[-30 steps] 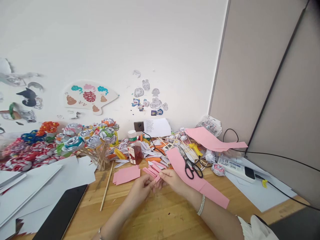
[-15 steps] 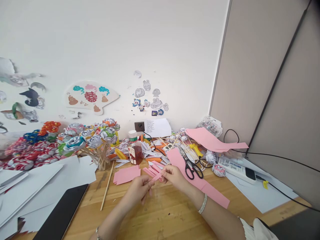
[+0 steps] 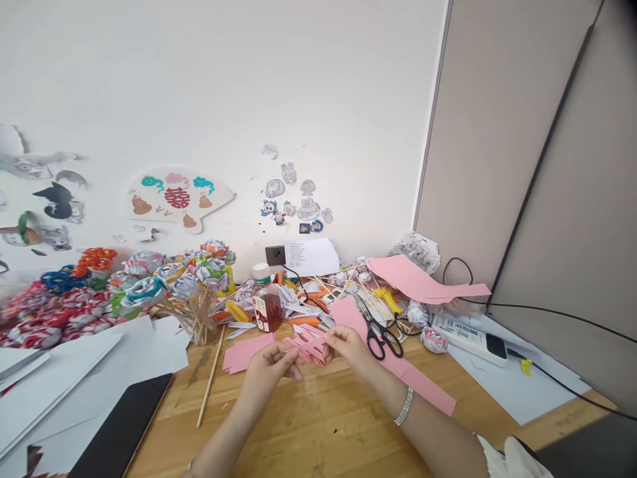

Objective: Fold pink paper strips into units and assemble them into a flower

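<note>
A narrow pink paper strip [image 3: 312,346] is stretched between my two hands above the table. My left hand [image 3: 271,365] pinches its left end, with thumb and fingers closed. At the other end, the fingertips of my right hand [image 3: 343,345] are closed on the strip. Just behind it lies a loose pile of pink paper strips [image 3: 313,357], partly covered by the hands. Several pink paper pieces [image 3: 243,352] lie left of the pile. Black-handled scissors [image 3: 383,335] rest on a long pink paper sheet [image 3: 418,382] beside my right forearm.
Paper flowers on sticks [image 3: 184,285] stand at the back left. White sheets [image 3: 60,392] and a black tablet-like slab [image 3: 122,425] lie at left, near a thin wooden stick [image 3: 212,378]. Behind the hands stands a jar [image 3: 267,309]. A white power strip [image 3: 470,338] is at right.
My hands have moved apart, and the strip now spans the gap between them. My left hand has shifted slightly left. The view has turned slightly.
</note>
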`<move>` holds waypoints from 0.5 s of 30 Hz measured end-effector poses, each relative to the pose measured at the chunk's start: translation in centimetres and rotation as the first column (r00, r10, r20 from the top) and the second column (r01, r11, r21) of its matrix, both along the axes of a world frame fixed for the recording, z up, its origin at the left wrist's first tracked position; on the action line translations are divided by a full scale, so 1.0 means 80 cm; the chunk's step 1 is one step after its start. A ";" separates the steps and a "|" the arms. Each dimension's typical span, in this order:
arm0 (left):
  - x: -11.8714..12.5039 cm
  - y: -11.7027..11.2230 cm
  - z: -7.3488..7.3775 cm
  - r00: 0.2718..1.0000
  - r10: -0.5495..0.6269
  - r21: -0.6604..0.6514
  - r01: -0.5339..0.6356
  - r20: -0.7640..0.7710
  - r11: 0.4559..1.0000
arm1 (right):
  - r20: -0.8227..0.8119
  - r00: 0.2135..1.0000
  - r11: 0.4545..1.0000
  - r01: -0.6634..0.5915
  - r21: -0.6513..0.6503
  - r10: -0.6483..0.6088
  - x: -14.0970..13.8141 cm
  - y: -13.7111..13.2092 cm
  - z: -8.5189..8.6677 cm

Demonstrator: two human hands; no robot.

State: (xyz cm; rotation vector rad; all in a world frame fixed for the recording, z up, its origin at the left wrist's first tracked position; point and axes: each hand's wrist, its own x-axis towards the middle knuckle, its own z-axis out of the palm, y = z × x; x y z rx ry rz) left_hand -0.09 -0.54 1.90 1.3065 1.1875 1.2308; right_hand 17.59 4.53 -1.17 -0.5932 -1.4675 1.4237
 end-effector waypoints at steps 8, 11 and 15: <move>-0.002 -0.008 0.008 0.997 0.038 0.076 -0.043 0.069 0.996 | 0.053 0.995 0.996 -0.086 -0.021 0.087 0.002 0.004 -0.004; -0.002 -0.008 0.009 0.995 0.034 0.080 -0.041 0.093 0.996 | 0.068 0.993 0.995 -0.099 -0.002 0.099 0.002 0.004 -0.005; -0.006 -0.003 0.005 0.986 0.045 0.079 -0.058 0.158 0.995 | 0.136 0.981 0.989 -0.143 0.038 0.137 0.003 0.000 -0.002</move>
